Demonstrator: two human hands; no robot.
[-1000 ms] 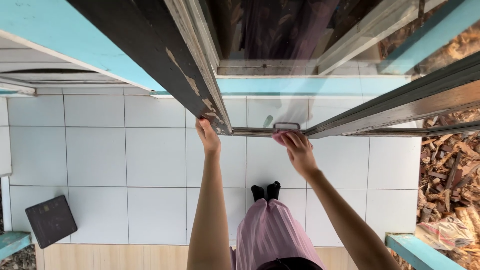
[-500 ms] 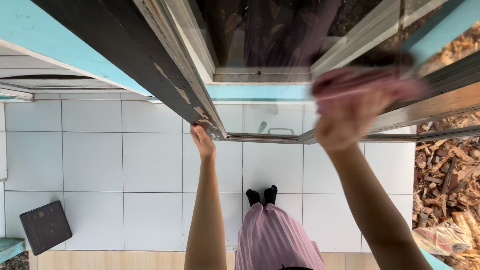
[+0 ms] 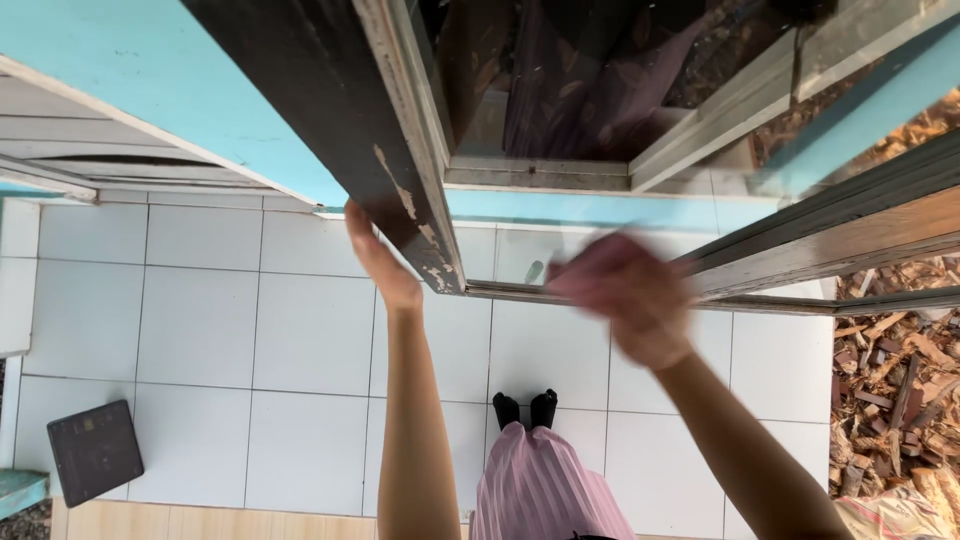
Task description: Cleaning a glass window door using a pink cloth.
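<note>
two hands are up at one window. the left hand (image 3: 378,262) reaches straight up on a long bare arm, palm flat and fingers open against the edge of the dark frame (image 3: 330,120), where the paint flakes to pale wood. the right hand (image 3: 640,305) is blurred; it is closed around a pink cloth (image 3: 598,268) and presses it on the glass (image 3: 560,100) at the pane's lower edge, just above the bottom rail. the arm comes in from the lower right, bent slightly at the wrist.

one small metal handle shows only as a faint shape behind the cloth, too smeared to tell more. the glass reflects a dark patterned curtain. one pale blue wall band (image 3: 130,70) runs diagonally at upper left, and another blue strip crosses behind the glass.

far below lies a white tiled floor (image 3: 200,330). two dark feet (image 3: 527,408) stand on it under a pink striped skirt (image 3: 545,490). one dark square slab (image 3: 93,452) lies flat at lower left, well apart from the feet. a heap of wood scraps (image 3: 895,380) fills the right edge, with one pale sack (image 3: 915,518) at the bottom right corner.
</note>
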